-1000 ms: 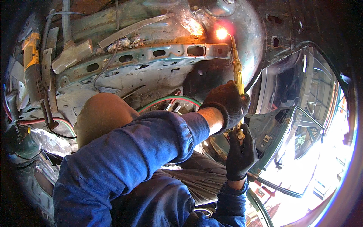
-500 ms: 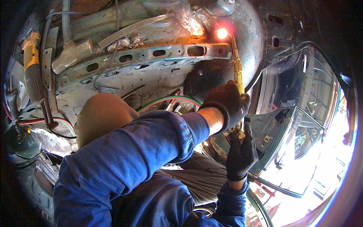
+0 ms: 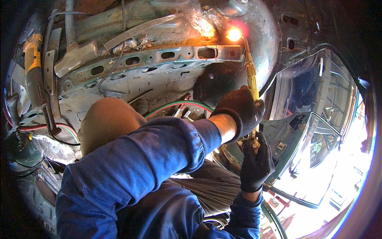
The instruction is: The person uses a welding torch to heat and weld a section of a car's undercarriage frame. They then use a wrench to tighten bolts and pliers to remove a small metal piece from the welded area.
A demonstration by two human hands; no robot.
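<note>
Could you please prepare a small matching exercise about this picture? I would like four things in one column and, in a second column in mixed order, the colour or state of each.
Things
1. torch
2. power tool
3. hammer
4. hoses

Colours and states
A. grey metal head, handle toward the picture's top edge
B. red and green, curving beyond the blue sleeve
C. brass-coloured, glowing at its tip, held in the left grip
D. yellow-orange and black, at the picture's left

Right pairs: 1-C, 2-D, 3-A, 4-B
</note>
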